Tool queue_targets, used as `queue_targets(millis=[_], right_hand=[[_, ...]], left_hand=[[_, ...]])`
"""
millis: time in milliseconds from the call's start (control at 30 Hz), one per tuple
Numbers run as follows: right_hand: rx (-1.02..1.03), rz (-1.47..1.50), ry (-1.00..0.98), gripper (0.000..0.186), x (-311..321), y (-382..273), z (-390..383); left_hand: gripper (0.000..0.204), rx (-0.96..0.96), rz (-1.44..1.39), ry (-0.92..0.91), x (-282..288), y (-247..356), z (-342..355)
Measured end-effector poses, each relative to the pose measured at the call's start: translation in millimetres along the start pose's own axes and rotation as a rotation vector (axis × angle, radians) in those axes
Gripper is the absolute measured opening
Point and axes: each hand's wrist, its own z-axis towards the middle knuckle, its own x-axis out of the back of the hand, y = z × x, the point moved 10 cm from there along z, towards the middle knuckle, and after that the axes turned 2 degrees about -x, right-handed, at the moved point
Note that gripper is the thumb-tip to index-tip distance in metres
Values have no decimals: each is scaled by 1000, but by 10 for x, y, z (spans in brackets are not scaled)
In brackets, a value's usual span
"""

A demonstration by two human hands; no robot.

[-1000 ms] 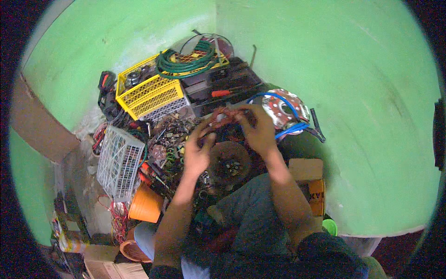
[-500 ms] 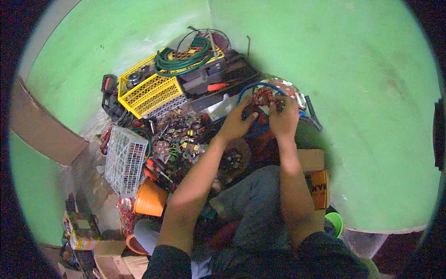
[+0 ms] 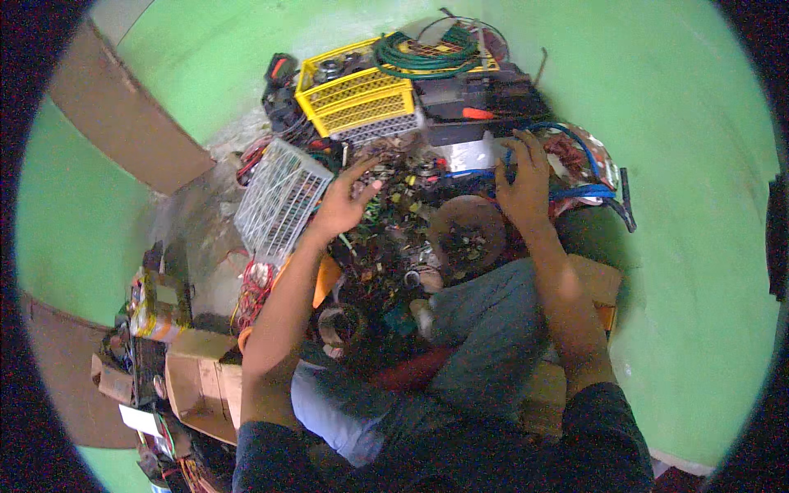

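My left hand (image 3: 345, 204) is open, fingers spread, over the left side of a heap of small scrap parts (image 3: 403, 193). It appears to hold nothing and is close to a pale wire basket (image 3: 283, 197). My right hand (image 3: 524, 182) curls around a piece of blue cable, which shows between thumb and fingers. More of the blue cable (image 3: 582, 193) stretches to the right of the hand and loops above it. A reddish coil (image 3: 565, 158) rests beside the right hand on a pale, patchy surface. How firmly my fingers press is hard to see.
Beyond the heap stand a yellow crate (image 3: 362, 103) with a green hose coil (image 3: 427, 53) and a black toolbox (image 3: 485, 99). A round brown dish (image 3: 468, 234) lies before my knee. Cardboard boxes (image 3: 197, 386) stand lower left; a green wall (image 3: 690, 271) rises at right.
Both hands have come away from the reddish coil, which is now lying down. My left hand has moved left over the scrap. The whole view has shifted, with the scene now further right and higher.
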Motion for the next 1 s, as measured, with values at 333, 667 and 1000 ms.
queue_targets(millis=[333, 667, 1000], right_hand=[[118, 110, -181, 30, -564, -748, -93], [197, 386, -353, 26, -1208, -1965, -387], [245, 364, -676, 22, -2019, -2434, -642]], left_hand=[[43, 320, 255, 222, 1045, -1032, -1781], [46, 267, 275, 280, 769, -1106, -2591], [34, 636, 85, 291, -460, -1891, -3239]])
